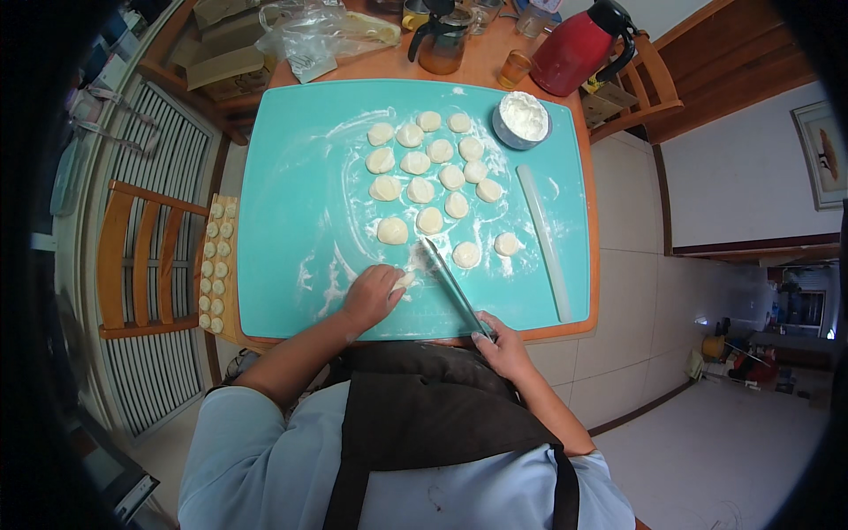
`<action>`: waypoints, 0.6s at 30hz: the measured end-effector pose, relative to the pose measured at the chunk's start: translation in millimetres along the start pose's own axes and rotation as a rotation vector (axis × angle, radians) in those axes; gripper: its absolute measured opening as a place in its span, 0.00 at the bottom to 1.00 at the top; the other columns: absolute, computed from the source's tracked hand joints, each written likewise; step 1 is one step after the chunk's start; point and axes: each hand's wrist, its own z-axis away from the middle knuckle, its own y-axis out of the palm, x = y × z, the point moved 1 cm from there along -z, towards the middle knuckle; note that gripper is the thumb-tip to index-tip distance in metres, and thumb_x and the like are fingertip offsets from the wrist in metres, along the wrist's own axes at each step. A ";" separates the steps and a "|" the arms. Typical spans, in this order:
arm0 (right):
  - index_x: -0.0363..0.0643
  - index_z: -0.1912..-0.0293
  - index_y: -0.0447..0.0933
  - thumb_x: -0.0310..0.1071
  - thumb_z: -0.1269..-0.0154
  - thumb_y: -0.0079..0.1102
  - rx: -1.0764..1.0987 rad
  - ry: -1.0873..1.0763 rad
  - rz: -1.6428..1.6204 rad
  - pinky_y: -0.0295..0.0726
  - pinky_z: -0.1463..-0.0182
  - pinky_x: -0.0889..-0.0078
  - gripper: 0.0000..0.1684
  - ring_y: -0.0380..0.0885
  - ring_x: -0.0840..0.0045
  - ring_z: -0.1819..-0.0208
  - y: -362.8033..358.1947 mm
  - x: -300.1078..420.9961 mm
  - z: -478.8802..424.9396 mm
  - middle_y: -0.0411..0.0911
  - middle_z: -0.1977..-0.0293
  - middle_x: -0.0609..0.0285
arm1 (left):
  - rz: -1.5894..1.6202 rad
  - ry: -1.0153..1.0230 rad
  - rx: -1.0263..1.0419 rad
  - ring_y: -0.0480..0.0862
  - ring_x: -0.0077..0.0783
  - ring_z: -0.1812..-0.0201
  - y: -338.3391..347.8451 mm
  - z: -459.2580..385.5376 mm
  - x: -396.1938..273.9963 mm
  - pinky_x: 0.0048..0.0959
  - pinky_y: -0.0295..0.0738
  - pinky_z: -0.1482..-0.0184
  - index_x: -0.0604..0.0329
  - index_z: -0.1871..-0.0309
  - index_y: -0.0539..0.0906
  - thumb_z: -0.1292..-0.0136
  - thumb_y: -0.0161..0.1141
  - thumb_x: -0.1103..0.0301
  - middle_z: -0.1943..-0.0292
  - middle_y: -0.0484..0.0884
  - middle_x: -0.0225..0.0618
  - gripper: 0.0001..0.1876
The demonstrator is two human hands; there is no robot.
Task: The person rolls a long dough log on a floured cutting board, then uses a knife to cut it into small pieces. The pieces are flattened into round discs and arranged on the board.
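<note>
My left hand (375, 298) holds a small piece of dough (404, 281) between thumb and fingers, low on a floured turquoise mat (285, 199). In my right hand (500, 344) is the near end of a long, narrow metal blade (456, 286), perhaps a knife. Its far tip rests near a round dough piece (430, 220). Several more flattened dough rounds lie across the middle of the mat, two of them to the right of the blade. A white rolling rod (544, 245) lies lengthwise near the right edge. Behind it stands a bowl of flour (522, 120).
Along the table's back are a plastic bag (324, 36), a glass teapot (442, 43), a small glass (515, 69) and a red thermos jug (576, 50). Left of the table, a wooden board (228, 265) bears rows of dough pieces beside a wooden chair (142, 262).
</note>
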 end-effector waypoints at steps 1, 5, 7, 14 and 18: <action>0.41 0.42 0.71 0.39 0.38 0.58 0.008 0.015 -0.004 0.73 0.46 0.67 0.26 0.77 0.58 0.49 -0.6 1.3 0.3 0.77 0.51 0.44 | 0.003 -0.003 -0.029 0.77 0.47 0.59 0.0 -0.8 0.7 0.38 0.73 0.56 0.62 0.57 0.77 0.52 0.66 0.72 0.61 0.77 0.43 0.17; 0.41 0.42 0.71 0.39 0.39 0.58 -0.023 -0.050 -0.009 0.73 0.46 0.67 0.26 0.77 0.59 0.49 0.7 -5.4 0.1 0.77 0.51 0.44 | -0.034 -0.023 -0.095 0.76 0.45 0.59 2.4 -2.6 6.2 0.38 0.73 0.56 0.61 0.57 0.77 0.53 0.67 0.72 0.61 0.76 0.41 0.18; 0.41 0.43 0.71 0.38 0.39 0.59 -0.036 -0.070 0.005 0.73 0.46 0.68 0.25 0.78 0.60 0.50 1.2 -7.0 -0.1 0.77 0.51 0.44 | -0.055 -0.040 -0.092 0.76 0.46 0.58 1.3 -2.6 5.4 0.38 0.73 0.56 0.61 0.56 0.77 0.53 0.67 0.72 0.60 0.77 0.42 0.19; 0.37 0.42 0.70 0.42 0.32 0.51 0.057 0.024 -0.061 0.72 0.46 0.68 0.25 0.78 0.61 0.50 -3.0 7.2 9.2 0.77 0.52 0.43 | -0.061 -0.031 -0.154 0.76 0.46 0.57 -5.8 10.3 1.0 0.38 0.73 0.54 0.63 0.54 0.76 0.53 0.68 0.71 0.57 0.78 0.43 0.21; 0.36 0.43 0.71 0.43 0.29 0.46 0.170 0.041 -0.083 0.71 0.44 0.67 0.23 0.76 0.59 0.49 -4.3 14.0 13.5 0.77 0.52 0.43 | -0.049 -0.045 -0.138 0.76 0.46 0.58 -2.3 13.5 3.0 0.38 0.72 0.54 0.64 0.55 0.76 0.52 0.67 0.71 0.58 0.78 0.43 0.20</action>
